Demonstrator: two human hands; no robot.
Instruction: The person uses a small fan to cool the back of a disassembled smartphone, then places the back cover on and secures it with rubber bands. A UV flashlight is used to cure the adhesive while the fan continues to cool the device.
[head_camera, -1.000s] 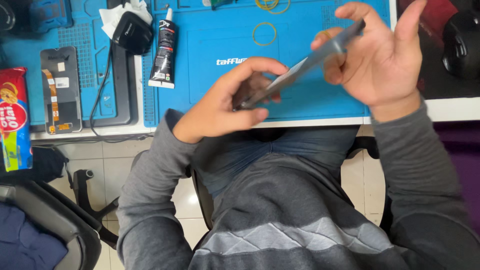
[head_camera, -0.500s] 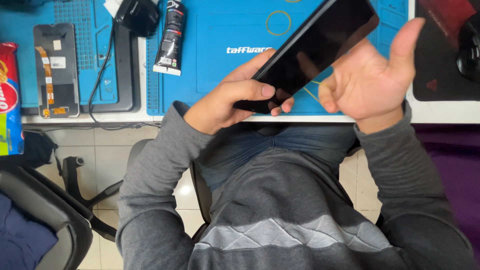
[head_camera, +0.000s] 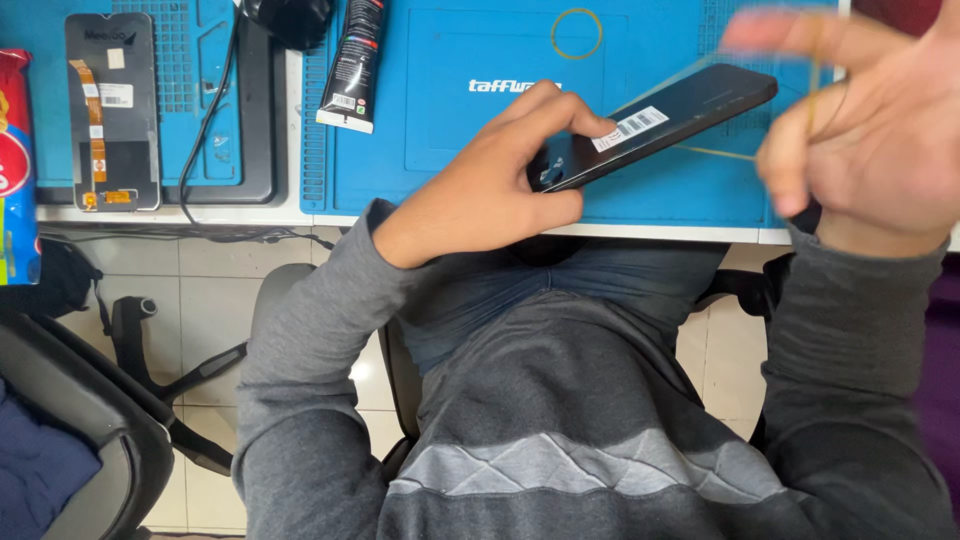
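Left hand (head_camera: 490, 180): centre of frame, forearm in a grey sleeve rising from the lower left; fingers curled and closed on the near end of the phone (head_camera: 655, 125), thumb beneath, fingertips on top.

Right hand (head_camera: 860, 130): upper right of frame, motion-blurred, palm facing the camera, fingers spread open; a thin yellow rubber band (head_camera: 818, 70) looped over them. It is clear of the phone; whether the strand reaches the phone cannot be told.

Phone: black slab, tilted up toward the upper right, held above the blue mat (head_camera: 450, 130); white barcode sticker on its upper face.

Also present: a second yellow band (head_camera: 577, 32) lying on the mat, top centre; black glue tube (head_camera: 355, 65) upper left of centre; opened phone back (head_camera: 110, 110) at far left; red snack packet (head_camera: 15, 165) at the left edge.
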